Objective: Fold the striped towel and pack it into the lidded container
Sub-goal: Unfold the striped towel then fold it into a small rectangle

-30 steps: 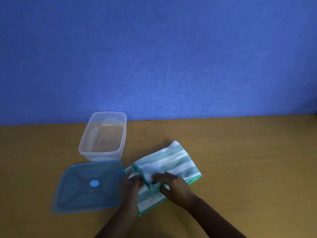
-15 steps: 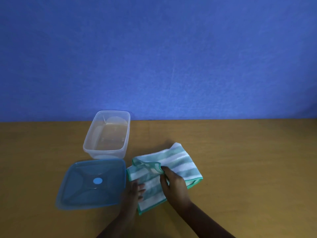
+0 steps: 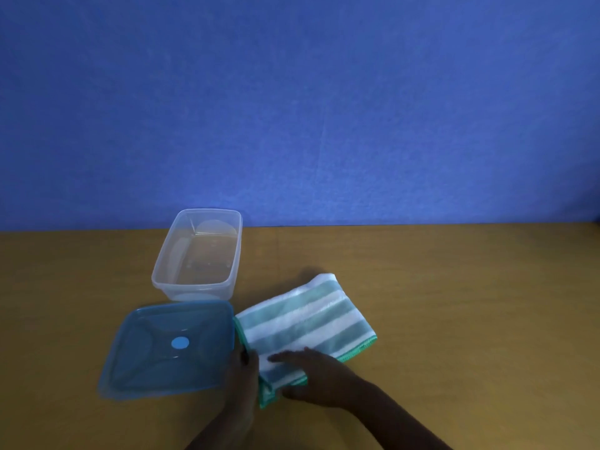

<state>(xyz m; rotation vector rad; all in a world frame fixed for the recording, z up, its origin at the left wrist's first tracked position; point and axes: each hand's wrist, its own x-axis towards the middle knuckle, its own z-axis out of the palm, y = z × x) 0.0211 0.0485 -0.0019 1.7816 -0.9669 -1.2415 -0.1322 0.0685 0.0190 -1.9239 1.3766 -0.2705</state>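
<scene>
Head view: wooden tabletop [image 3: 454, 287] running up to a blue wall [image 3: 292, 108] at its far edge. Clear container [image 3: 198, 254] sitting open near that edge, lid [image 3: 168, 349] lying flat just in front of it. Folded towel [image 3: 305, 323] lying right of the lid. Left hand [image 3: 243, 384] resting open against the towel's left edge, right hand [image 3: 319, 373] pressing flat, fingers spread, on its near corner.

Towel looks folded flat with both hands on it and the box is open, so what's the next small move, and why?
Probably close both hands on the towel and lift it toward the box. The right hand lies flat on its near corner and the left hand rests against its left edge, neither gripping yet. The box stands open, the lid lying beside it on the table.
</scene>
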